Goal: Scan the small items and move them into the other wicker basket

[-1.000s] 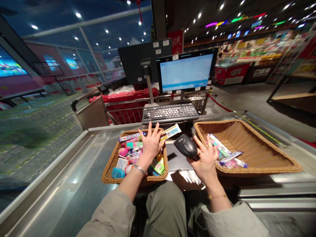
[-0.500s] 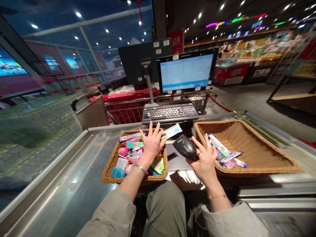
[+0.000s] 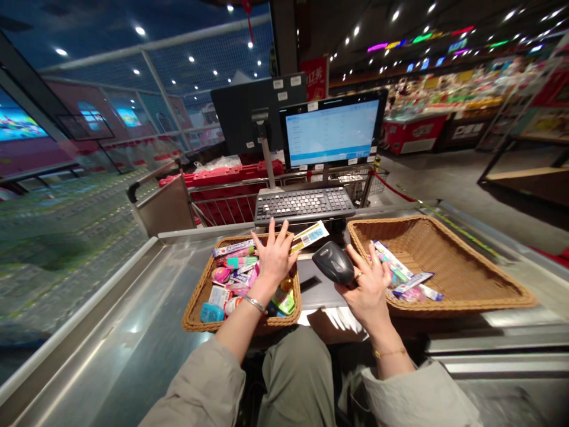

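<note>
Both hands are palm-down on my feed, set apart from each other. On the left hand (image 3: 273, 261) I see the fingers fanned wide, with a slim packet (image 3: 311, 236) held at the thumb side; the fingers hide the exact grip. With the right hand (image 3: 367, 289) I hold a black scanner (image 3: 333, 263), its head just beside the packet's free end; its handle is hidden under the palm. Below the left hand I have 1 wicker basket (image 3: 195, 295) full of small colourful goods (image 3: 221, 274). Right of the right hand sits 1 larger basket (image 3: 471, 279), with thin packets (image 3: 413, 283) at the end nearest the fingers. Beyond both hands I see 1 keyboard (image 3: 306, 203), then 1 lit screen (image 3: 331, 133). Metal counter (image 3: 133, 302) stretches out left of the left hand.
</note>
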Demonstrator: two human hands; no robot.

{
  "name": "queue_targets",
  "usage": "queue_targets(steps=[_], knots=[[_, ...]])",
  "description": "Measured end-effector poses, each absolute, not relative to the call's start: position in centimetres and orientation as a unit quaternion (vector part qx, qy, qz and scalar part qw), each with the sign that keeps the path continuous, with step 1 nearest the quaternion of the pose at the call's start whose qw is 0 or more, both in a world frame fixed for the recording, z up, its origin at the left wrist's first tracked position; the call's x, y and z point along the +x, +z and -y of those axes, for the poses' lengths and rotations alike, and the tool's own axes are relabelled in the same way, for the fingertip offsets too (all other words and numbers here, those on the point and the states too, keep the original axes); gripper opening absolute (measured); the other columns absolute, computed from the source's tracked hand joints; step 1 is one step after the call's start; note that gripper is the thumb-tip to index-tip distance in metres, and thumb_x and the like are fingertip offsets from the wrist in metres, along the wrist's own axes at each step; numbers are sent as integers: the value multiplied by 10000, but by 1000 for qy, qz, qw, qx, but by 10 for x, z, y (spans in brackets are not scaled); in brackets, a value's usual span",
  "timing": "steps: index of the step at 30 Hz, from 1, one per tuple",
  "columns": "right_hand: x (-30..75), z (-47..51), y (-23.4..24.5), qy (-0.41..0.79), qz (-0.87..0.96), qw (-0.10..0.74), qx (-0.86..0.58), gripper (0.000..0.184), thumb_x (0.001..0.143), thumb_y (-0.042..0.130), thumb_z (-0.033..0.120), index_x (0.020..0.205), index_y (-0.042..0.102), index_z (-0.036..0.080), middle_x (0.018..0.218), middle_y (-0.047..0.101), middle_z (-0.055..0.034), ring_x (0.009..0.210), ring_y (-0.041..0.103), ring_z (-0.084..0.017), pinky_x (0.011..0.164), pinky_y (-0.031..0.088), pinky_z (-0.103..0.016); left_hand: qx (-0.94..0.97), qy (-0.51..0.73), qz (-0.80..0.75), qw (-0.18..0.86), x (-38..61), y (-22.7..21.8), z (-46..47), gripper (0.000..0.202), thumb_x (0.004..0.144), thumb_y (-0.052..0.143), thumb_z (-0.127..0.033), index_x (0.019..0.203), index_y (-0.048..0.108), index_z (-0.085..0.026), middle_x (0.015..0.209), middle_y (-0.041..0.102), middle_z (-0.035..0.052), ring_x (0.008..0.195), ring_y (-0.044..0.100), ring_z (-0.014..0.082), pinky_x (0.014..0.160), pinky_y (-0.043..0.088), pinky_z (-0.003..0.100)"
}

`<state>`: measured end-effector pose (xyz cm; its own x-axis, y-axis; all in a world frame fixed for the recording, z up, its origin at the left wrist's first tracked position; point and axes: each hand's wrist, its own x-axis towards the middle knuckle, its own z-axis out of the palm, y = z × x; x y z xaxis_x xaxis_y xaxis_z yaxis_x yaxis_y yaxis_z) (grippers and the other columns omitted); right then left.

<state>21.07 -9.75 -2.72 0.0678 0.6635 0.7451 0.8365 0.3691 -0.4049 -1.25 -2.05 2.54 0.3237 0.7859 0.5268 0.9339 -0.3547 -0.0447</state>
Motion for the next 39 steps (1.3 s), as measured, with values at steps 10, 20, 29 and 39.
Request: queue_targets(steps=[10,20,29,39], knots=[[225,100,-21,-120,631,496,-584,265,843,652,284,1096,704,228,1442,634,-98,1538,310,-400,1184,221,-708,-806,-218,523,172,11,39,22,426,950,652,-403,1348,650,-253,1641,382,94,1581,186,406,1155,48,861],[258,108,-11,-108,549,541,-628,441,870,672,399,1267,664,208,1426,639,-126,1542,312,-362,1221,174,-652,-827,-223,487,172,48,47,20,427,959,646,-404,1358,644,-253,1637,392,89,1571,220,414,1143,102,872],[294,114,-8,-110,440,591,-667,597,843,698,520,1319,657,162,1353,670,-179,1500,385,-368,1206,247,-630,-856,-236,415,196,89,42,9,445,947,663,-389,1373,630,-264,1632,407,119,1577,205,400,1132,52,878],[325,117,-25,-126,328,624,-697,617,748,764,523,1188,719,93,1364,638,-240,1438,471,-377,1174,372,-581,-903,-205,315,207,141,34,-5,460,1038,481,-275,1496,510,-313,1660,360,79,1593,139,373,1095,-3,896]])
